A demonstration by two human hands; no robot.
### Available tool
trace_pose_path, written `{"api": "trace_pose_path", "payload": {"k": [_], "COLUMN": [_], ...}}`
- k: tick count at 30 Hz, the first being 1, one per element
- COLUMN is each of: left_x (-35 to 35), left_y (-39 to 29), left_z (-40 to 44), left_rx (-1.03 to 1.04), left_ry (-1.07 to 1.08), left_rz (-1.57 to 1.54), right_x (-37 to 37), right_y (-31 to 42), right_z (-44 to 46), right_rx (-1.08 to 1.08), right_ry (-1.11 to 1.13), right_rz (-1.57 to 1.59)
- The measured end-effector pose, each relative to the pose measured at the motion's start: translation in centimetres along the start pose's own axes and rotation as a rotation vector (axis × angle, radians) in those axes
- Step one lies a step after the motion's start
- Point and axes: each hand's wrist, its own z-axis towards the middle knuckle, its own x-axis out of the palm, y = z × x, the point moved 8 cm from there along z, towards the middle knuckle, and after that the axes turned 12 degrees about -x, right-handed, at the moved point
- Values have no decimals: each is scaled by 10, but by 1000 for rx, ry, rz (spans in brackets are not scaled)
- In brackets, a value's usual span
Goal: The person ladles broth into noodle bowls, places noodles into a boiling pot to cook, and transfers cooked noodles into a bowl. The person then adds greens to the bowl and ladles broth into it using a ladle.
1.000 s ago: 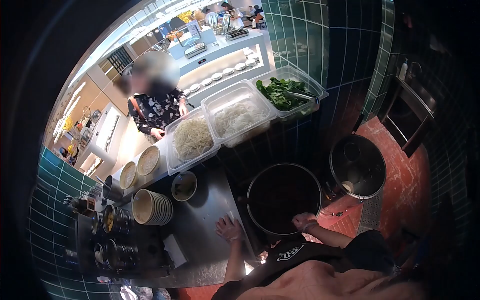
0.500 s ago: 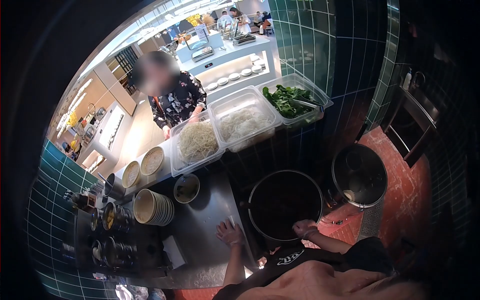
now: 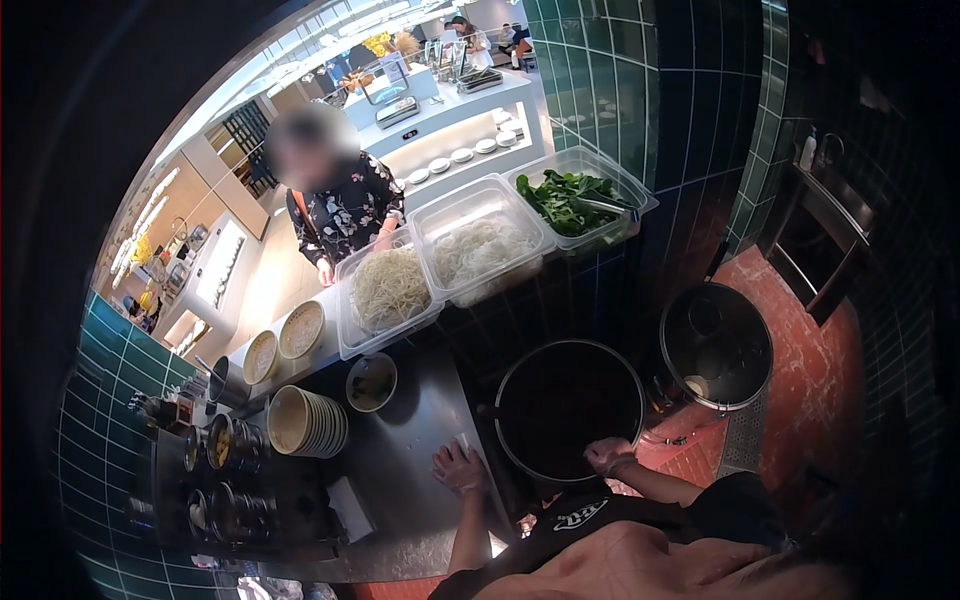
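Note:
My left hand (image 3: 458,466), in a clear glove, lies flat with fingers apart on the steel counter (image 3: 410,435). My right hand (image 3: 610,456), also gloved, is curled over the near rim of a large dark pot (image 3: 501,440); its fingertips are partly lost in shadow. What the pot contains is too dark to make out. A bowl (image 3: 371,382) with some greens in it stands on the counter beyond my left hand. Further left is a stack of pale bowls (image 3: 300,420).
Clear tubs of bean sprouts (image 3: 390,288), white noodles (image 3: 485,248) and leafy greens (image 3: 572,203) line the ledge, with tongs (image 3: 605,206) on the greens. Two shallow bowls (image 3: 301,330) sit beside them. A person (image 3: 345,215) stands across the ledge. Another pot (image 3: 717,345) stands right.
The view has shifted slightly. Both my hands keep their places on the counter and at the pot. The person across the ledge has moved little.

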Motion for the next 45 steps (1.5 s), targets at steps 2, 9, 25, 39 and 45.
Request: {"api": "trace_pose_path", "payload": {"k": [2, 9, 25, 39, 45], "left_x": [0, -1, 6, 3, 1], "left_y": [0, 0, 3, 1, 1], "left_z": [0, -1, 1, 0, 0], "left_rx": [-3, -2, 22, 1, -7], "left_ry": [13, 26, -3, -8, 7], "left_rz": [10, 23, 16, 60, 46], "right_x": [0, 2, -10, -10, -8], "right_y": [2, 0, 9, 8, 5], "right_z": [0, 1, -2, -2, -1], "right_rx": [-10, -6, -12, -11, 2], "right_ry": [26, 30, 21, 14, 2], "right_rz": [-19, 34, 47, 55, 45]}}
